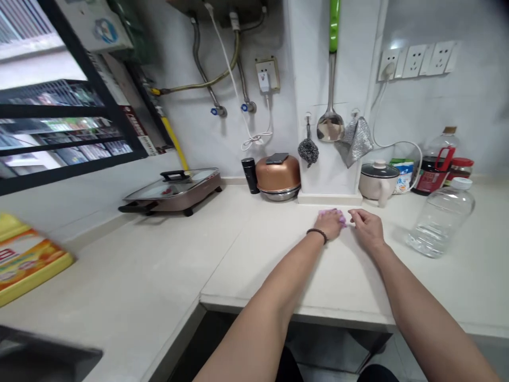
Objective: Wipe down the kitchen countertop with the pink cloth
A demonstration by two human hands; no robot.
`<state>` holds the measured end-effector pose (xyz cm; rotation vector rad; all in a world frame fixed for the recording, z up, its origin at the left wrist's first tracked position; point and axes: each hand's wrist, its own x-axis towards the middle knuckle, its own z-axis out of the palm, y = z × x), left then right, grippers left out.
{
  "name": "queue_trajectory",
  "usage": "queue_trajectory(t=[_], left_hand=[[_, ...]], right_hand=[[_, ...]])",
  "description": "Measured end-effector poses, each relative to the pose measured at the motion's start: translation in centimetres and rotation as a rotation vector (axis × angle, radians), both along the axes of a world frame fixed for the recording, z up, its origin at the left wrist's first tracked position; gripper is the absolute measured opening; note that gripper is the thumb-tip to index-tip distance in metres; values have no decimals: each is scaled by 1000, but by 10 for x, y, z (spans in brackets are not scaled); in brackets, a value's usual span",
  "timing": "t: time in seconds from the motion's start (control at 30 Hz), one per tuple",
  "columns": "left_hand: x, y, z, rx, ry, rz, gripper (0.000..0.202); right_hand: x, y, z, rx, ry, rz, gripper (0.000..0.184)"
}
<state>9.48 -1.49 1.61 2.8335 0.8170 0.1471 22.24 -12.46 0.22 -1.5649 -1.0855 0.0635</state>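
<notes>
My left hand (331, 224) lies on a small pink cloth (326, 213) on the pale countertop (254, 249), fingers curled over it, near the foot of a white wall pillar. A dark band circles that wrist. My right hand (368, 225) rests just to the right on the counter, fingers bent, its fingertips close to the cloth's edge; whether they pinch the cloth I cannot make out.
A clear plastic bottle (441, 217) lies tilted at the right. Behind stand a white pot (377, 180), a dark sauce bottle (433, 167), a copper cooker (278, 178) and a black flask (250, 175). An electric griddle (175, 191) sits left; a yellow package (27, 260) far left.
</notes>
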Motion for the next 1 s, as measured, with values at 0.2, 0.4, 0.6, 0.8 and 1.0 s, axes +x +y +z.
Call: queue_trajectory(t=[0.2,0.4,0.6,0.8,1.0], left_hand=[[-31,57,1,27,4,206,48],[-93,74,0,51,36,381,53],[-116,64,-1,64,67,433,52],[-67,36,1,21,56,413,50],[25,-35,-1,55,18,14,50]], right_hand=[[-3,0,5,-16,-27,13,51],[-1,-3,10,94,51,-36,52],[1,-6,21,362,219,-200,64],[-2,-6,29,503,300,-238,63],[1,-4,26,495,270,-229,60]])
